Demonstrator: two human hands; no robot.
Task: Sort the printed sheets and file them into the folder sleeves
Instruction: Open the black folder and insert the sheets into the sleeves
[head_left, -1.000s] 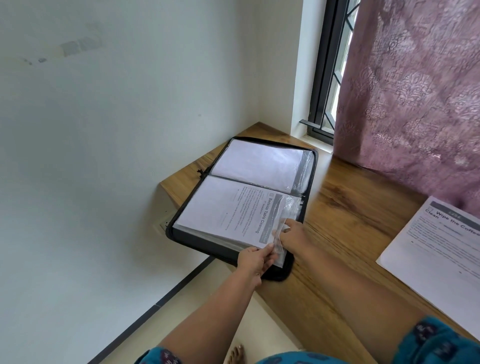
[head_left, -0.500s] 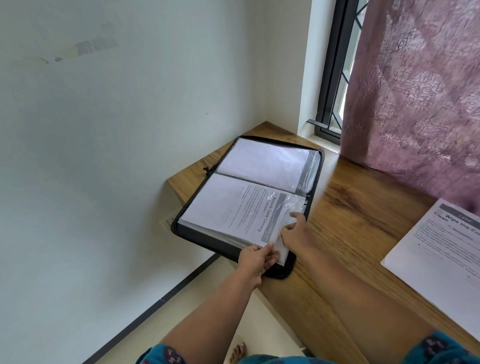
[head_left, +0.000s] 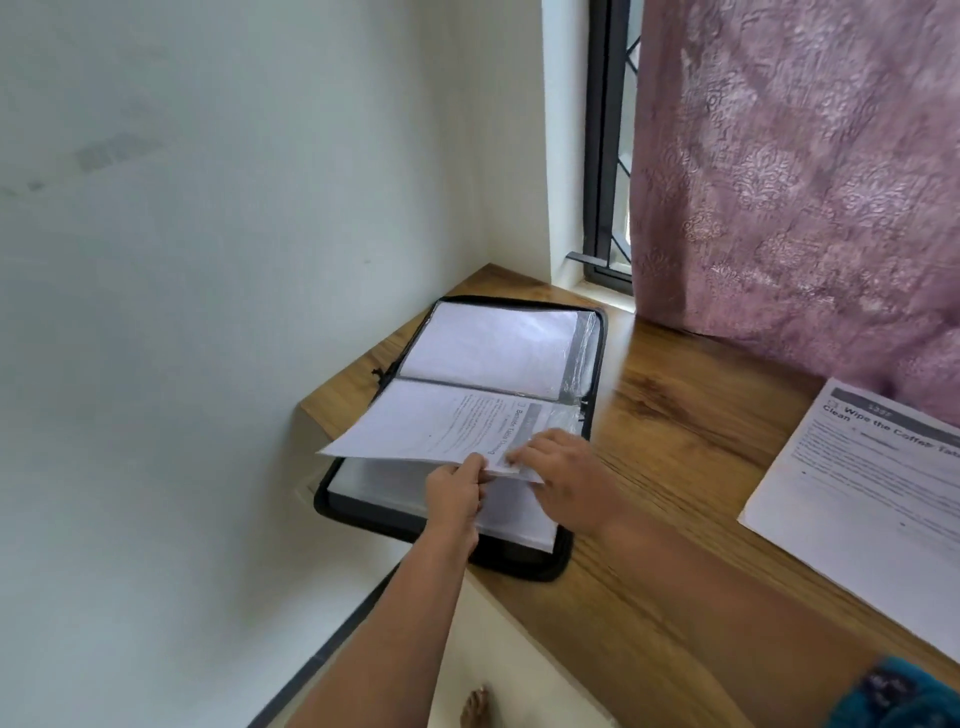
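A black zip folder (head_left: 524, 564) lies open at the left end of the wooden desk (head_left: 670, 519). Its far page (head_left: 488, 348) holds a blank-looking sheet in a clear sleeve. The near sleeve with a printed sheet (head_left: 431, 426) is raised off the stack, its left edge in the air. My left hand (head_left: 453, 493) pinches that sleeve's near edge. My right hand (head_left: 563, 473) lies on the sleeve's near right corner, fingers on the plastic. A loose printed sheet (head_left: 862, 488) lies on the desk at the right.
A white wall runs along the left, close to the folder. A pink curtain (head_left: 800, 182) hangs over the window (head_left: 608, 156) behind the desk. The folder's near corner overhangs the desk edge. A bare foot (head_left: 475, 712) shows on the floor below.
The near sleeve with its printed sheet has lifted off the stack, and its left side now hangs up in the air. Both hands stayed at its near edge.
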